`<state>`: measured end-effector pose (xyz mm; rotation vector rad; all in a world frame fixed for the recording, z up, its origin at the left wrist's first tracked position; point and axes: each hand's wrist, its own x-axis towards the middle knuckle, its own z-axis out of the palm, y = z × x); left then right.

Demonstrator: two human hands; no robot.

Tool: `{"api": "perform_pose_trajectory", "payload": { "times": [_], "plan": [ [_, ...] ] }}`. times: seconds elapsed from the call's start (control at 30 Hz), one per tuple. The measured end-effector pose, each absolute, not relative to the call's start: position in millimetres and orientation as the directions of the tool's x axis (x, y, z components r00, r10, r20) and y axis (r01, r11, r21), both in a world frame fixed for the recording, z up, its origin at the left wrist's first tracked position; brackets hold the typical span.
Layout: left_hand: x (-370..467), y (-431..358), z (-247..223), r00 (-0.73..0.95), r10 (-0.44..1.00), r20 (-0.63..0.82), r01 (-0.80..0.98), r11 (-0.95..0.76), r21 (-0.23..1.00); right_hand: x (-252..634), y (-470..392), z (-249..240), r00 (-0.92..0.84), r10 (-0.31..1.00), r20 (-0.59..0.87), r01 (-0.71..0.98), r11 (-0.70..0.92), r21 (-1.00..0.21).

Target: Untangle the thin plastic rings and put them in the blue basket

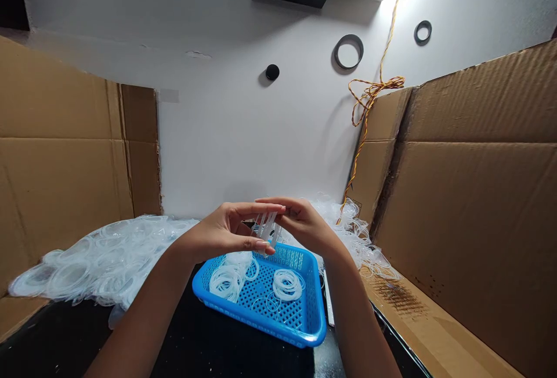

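My left hand [209, 233] reaches in above the basket, thumb and index finger apart, with a bundle of thin translucent plastic rings [267, 227] held across them. The fingers of my right hand [304, 224] are bent in against the bundle's upper end, near my left index fingertip. Its grip there is partly hidden. Below both hands is a blue plastic basket [256, 324] with a perforated bottom. Inside it, a group of bunched rings [227, 282] lies at the left and a smaller bunch [287, 285] at the right, with a few loose rings between.
A wide heap of translucent rings [108, 256] covers the left side, and another loose heap [352, 239] lies at the right. Cardboard panels [474, 192] wall in both sides. A twisted yellow cord [368, 105] hangs down the white wall at the right.
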<state>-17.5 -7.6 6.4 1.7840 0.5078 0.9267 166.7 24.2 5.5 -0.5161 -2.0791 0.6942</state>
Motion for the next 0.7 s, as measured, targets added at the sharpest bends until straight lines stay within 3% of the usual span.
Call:
{"api": "perform_pose_trajectory", "payload": {
  "times": [0.33,0.7],
  "plan": [
    [-17.9,-10.2,8.2,0.554,0.75,0.363,-0.095,-0.376,0.922,169.6,25.1,6.9,-0.39,0.675,0.626,0.105,0.708,-0.698],
    [-14.3,-11.8,10.2,0.476,0.788,0.391,-0.097,-0.395,0.914,168.8,19.0,6.9,-0.304,0.653,0.693,-0.014,0.725,-0.689]
  ]
}}
